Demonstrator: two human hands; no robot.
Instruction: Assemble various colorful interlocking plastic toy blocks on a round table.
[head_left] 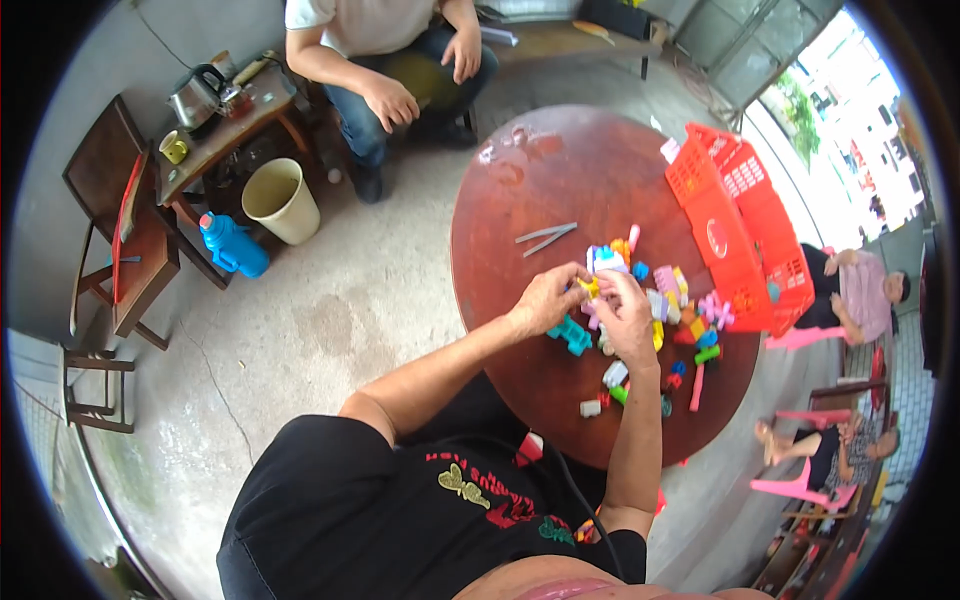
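Pinching a yellow piece (591, 288) between them, the left hand (547, 301) and right hand (625, 314) meet near toy blocks (658, 304) on the tabletop (520, 205).

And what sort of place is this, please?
Probably a home's front room or sitting area: a kettle stands on a wooden side table, a blue thermos flask is nearby, and a wide doorway opens outdoors.

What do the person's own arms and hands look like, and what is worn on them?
The left hand and right hand have no gloves, and no watch or bracelet shows. The forearms are bare below the short, plain black sleeves of a T-shirt.
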